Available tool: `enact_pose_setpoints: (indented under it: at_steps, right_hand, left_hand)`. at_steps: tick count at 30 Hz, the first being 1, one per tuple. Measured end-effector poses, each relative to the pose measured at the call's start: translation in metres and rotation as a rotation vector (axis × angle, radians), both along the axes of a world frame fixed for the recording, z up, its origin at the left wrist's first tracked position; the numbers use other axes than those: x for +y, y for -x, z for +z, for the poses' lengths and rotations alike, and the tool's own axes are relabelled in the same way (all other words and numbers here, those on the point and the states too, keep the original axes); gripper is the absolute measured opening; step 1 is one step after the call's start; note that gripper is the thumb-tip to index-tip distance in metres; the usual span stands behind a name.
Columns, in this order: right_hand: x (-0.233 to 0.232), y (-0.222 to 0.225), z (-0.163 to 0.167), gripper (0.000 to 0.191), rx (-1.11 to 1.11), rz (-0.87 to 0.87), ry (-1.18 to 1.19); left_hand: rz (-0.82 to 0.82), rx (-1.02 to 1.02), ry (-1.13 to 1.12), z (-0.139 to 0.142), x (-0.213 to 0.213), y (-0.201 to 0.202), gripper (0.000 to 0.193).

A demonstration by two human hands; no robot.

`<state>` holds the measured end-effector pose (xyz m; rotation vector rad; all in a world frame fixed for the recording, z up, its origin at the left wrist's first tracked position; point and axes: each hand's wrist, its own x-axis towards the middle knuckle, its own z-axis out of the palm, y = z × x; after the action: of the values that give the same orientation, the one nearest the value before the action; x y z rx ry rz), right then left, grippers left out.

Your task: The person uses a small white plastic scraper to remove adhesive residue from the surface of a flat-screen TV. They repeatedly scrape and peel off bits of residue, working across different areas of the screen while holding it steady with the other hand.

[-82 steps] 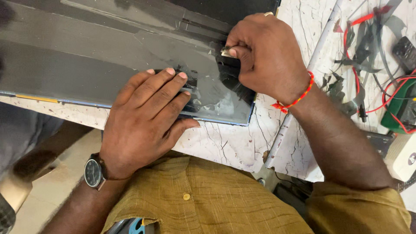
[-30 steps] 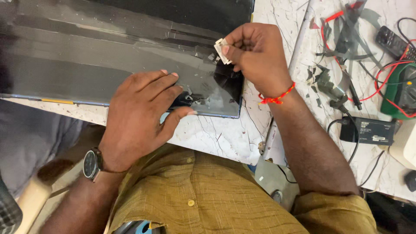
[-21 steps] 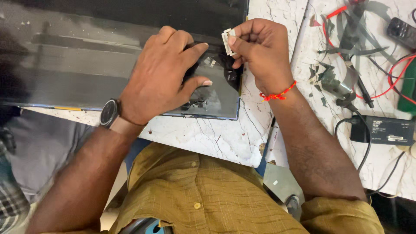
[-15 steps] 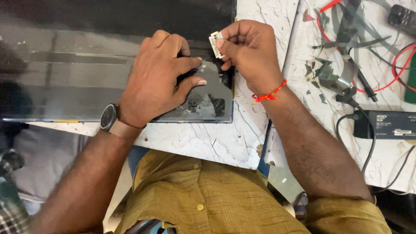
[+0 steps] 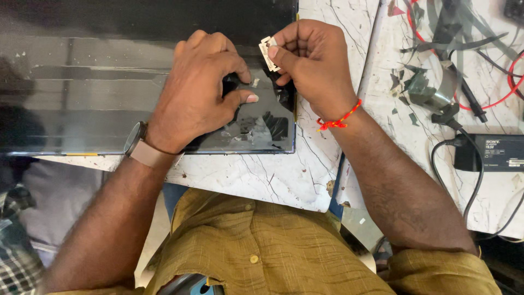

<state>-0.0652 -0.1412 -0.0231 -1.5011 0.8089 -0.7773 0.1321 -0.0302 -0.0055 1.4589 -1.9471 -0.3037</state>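
A large dark glossy flat panel (image 5: 98, 98) lies on the white marble table (image 5: 262, 177). My left hand (image 5: 202, 90) rests on the panel's right part, its fingers curled and pinching a bit of black film (image 5: 232, 87) near the panel's corner. Just to its right, my right hand (image 5: 314, 65) holds a small thin razor blade (image 5: 267, 53) between thumb and fingers, above the panel's right edge. Torn black scraps (image 5: 267, 125) lie on the panel near its lower right corner.
A black power adapter (image 5: 494, 153) with its cable lies at the right. Red wires (image 5: 507, 82), black strips and cut scraps (image 5: 420, 87) clutter the upper right of the table. The table's near edge runs just below the panel.
My left hand slid from the panel's lower edge up to its right part, beside my right hand. My right hand lifted the blade off the panel corner and holds it raised.
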Motion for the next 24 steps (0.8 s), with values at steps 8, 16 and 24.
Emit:
enact_pose_setpoints:
  at_steps: [8, 16, 24]
  right_hand:
    - [0.0, -0.001, -0.001, 0.004, 0.017, -0.006, -0.013]
    - [0.003, -0.002, 0.003, 0.003, 0.123, 0.03, 0.059]
    - [0.009, -0.016, 0.013, 0.003, 0.421, 0.105, 0.39]
  left_hand:
    - [0.058, 0.023, 0.007, -0.005, 0.003, 0.007, 0.031]
    - [0.122, 0.06, 0.009, -0.001, 0.011, 0.015, 0.032]
    - [0.156, 0.108, 0.008, 0.003, 0.044, 0.002, 0.039]
